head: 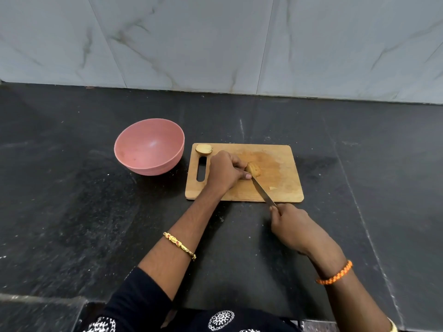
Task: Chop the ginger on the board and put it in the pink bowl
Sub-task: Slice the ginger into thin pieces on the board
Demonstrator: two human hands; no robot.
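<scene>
A wooden chopping board (282, 188) lies on the black counter. My left hand (225, 171) pinches a piece of ginger (254, 169) near the board's middle. My right hand (291, 224) grips the handle of a knife (262, 189), off the board's near edge. The blade runs up to the ginger beside my left thumb. A second, cut piece of ginger (203, 149) lies at the board's far left corner. The pink bowl (149, 146) stands left of the board, with nothing visible inside.
A small ginger scrap (272, 187) lies on the board near the blade. A marble-patterned wall (215, 44) rises behind the black counter (72, 200). The counter's near edge runs along the bottom left.
</scene>
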